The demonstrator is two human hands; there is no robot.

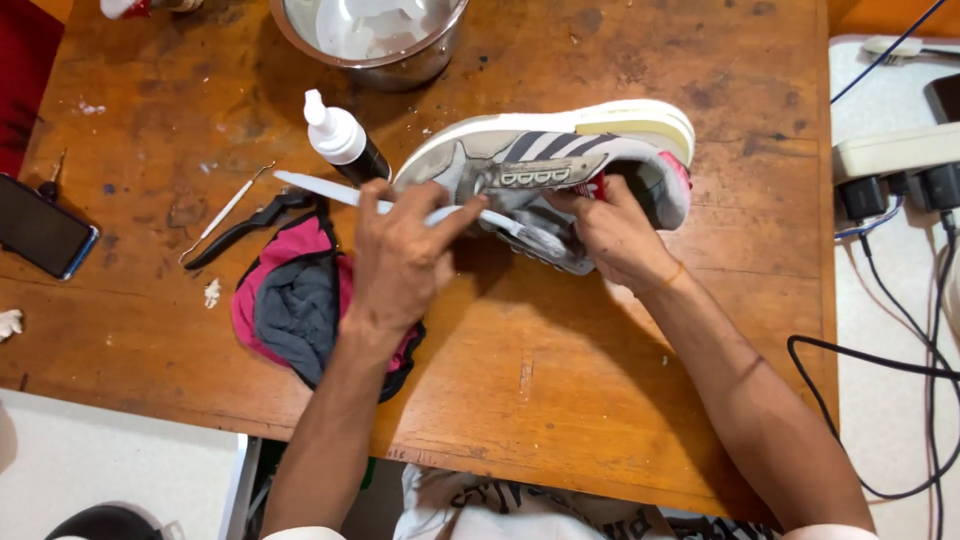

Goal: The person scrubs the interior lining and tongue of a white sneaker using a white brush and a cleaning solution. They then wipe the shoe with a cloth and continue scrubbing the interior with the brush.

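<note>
While gripping sneaker (560, 160), hands (400, 260) mid-table.

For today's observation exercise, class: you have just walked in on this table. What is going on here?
A person holds a grey and white sneaker on its side above a wooden table. The right hand grips the shoe by its opening, while the left hand holds a long white brush against its side. A small bottle, a crumpled cloth, a metal bowl and a phone lie nearby.

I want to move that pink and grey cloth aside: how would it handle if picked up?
The pink and grey cloth lies crumpled in soft folds, so it would likely droop limply. It looks thin, so probably light. Pushed, it would probably bunch rather than slide.
</note>
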